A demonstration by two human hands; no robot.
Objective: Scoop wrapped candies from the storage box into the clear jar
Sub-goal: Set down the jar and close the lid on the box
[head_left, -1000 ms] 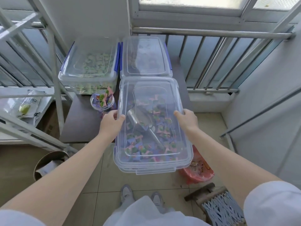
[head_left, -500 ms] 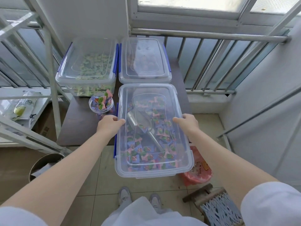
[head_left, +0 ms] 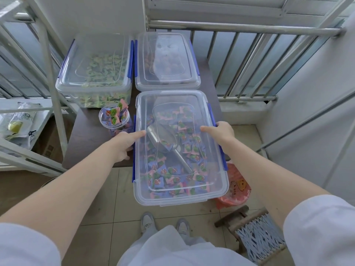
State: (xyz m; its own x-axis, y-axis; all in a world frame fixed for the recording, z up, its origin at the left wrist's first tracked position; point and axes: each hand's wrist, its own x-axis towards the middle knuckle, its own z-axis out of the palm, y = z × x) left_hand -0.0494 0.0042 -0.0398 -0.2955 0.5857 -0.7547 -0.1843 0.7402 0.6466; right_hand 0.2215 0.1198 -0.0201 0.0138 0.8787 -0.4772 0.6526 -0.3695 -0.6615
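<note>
A clear storage box (head_left: 180, 192) with blue side latches sits on the dark table (head_left: 86, 143), its near end overhanging the front edge. Its clear lid lies on top. Inside are pink and blue wrapped candies (head_left: 172, 171) and a metal scoop (head_left: 165, 139). My left hand (head_left: 124, 143) grips the lid's left edge, thumb on top. On the opposite edge, my right hand (head_left: 221, 131) holds the lid. The clear jar (head_left: 115, 118), lidless and heaped with the same candies, stands just left of the box, beyond my left hand.
Two more lidded boxes stand behind: one with green candies (head_left: 96, 68), one with brown contents (head_left: 167, 60). A metal rack (head_left: 51, 73) rises at the left, a railing (head_left: 249, 64) at the back right. A red bag (head_left: 236, 189) and a woven stool (head_left: 257, 233) are on the floor.
Both hands have carried the lid forward and down onto the storage box. The blue latches now show along both sides.
</note>
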